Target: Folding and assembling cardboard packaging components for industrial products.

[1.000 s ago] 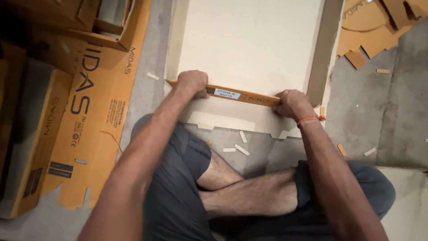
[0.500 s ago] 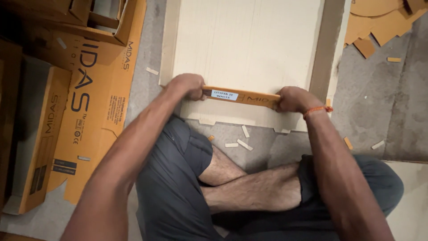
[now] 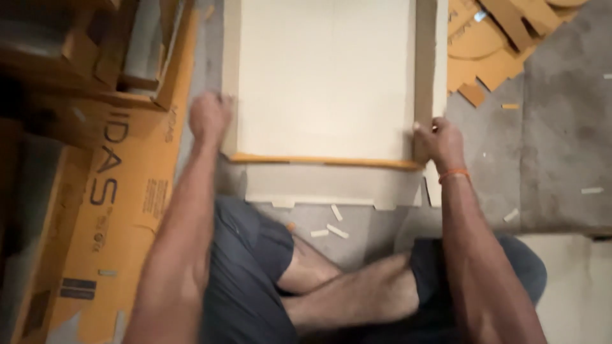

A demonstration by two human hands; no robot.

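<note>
Cardboard sheet (image 3: 325,83) on the floor (image 3: 561,127) folds cleanly if the left hand (image 3: 209,116), clenched at its corner, and right hand (image 3: 440,141), gripping the side flap (image 3: 426,70), press evenly.

Just one view here: everything's seen from a head-worn camera, pointed steeply down at the floor (image 3: 561,146), close over crossed legs (image 3: 344,293).

**What the view leaves unclear**

The left hand (image 3: 209,118) is smeared by motion; its fingers cannot be told apart. The pale cardboard sheet (image 3: 325,83) runs off the frame at twelve o'clock. At nine o'clock, the stacked orange boxes (image 3: 70,76) are dark, blurred and cut off.
</note>
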